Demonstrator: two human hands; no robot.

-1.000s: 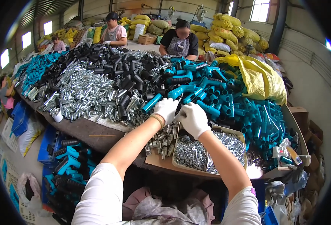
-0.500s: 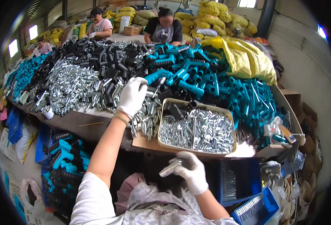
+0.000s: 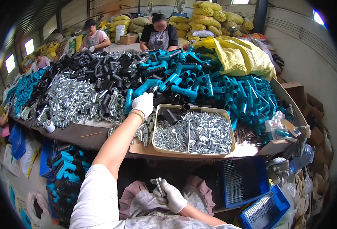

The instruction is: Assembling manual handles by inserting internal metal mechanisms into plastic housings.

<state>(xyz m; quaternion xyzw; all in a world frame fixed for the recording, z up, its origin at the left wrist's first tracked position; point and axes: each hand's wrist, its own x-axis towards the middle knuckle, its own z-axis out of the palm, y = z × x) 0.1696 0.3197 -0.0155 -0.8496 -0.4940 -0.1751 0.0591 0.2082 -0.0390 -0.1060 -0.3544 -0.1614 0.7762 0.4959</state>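
Observation:
My left hand (image 3: 143,104), in a white glove, reaches onto the heaped table. Its fingers are bent together against the near side of an angled teal handle (image 3: 147,87); their tips are hidden, so what they pinch cannot be made out. Beside that hand stands a short teal tube (image 3: 128,101). Low in front of my lap, my right hand (image 3: 172,196), gloved too, is closed around a shiny metal tube (image 3: 160,187), which tilts upward. A cream tray (image 3: 193,153) of small metal pins lies between the hands, with black fittings (image 3: 171,116) at its back left corner.
Loose metal fittings (image 3: 67,95), black tubes (image 3: 106,105) and teal handles (image 3: 229,91) cover the table. A yellow sack (image 3: 248,57) lies behind them. Blue bins (image 3: 265,213) holding rows of metal parts sit below right; teal-and-black handles (image 3: 67,164) fill the lower left. Two people work across the table.
My right hand has lowered toward my lap and left with the metal tube, which now points more upright. My left hand has shifted toward the teal handle. The view has turned slightly right.

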